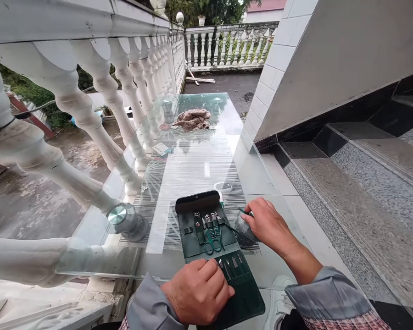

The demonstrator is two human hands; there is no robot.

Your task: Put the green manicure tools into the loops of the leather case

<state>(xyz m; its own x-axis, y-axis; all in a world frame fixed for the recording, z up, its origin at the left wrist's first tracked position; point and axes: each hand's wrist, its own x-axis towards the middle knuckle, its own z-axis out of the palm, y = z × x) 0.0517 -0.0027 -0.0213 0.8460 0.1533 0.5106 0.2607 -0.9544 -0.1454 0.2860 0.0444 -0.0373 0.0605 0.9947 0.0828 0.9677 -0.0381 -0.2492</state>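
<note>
An unfolded dark green manicure case (241, 286) lies near the glass table's front edge. Its upper panel carries nail clippers (198, 225), green-handled scissors (212, 245) and other small tools under loops. Several slim metal tools (234, 263) stick out of the lower pocket. My left hand (198, 291) is closed at the left side of that lower panel, its fingertips hidden. To the right of the case, above the glass, my right hand (266, 224) pinches a thin green tool (247, 212); its kind cannot be made out.
The glass tabletop (192, 172) has round supports (132, 222) beneath it. A crumpled brown cloth (192, 120) lies toward the far end, and a small card (161, 149) farther left. White balusters (89, 110) line the left; stone steps (347, 169) rise on the right.
</note>
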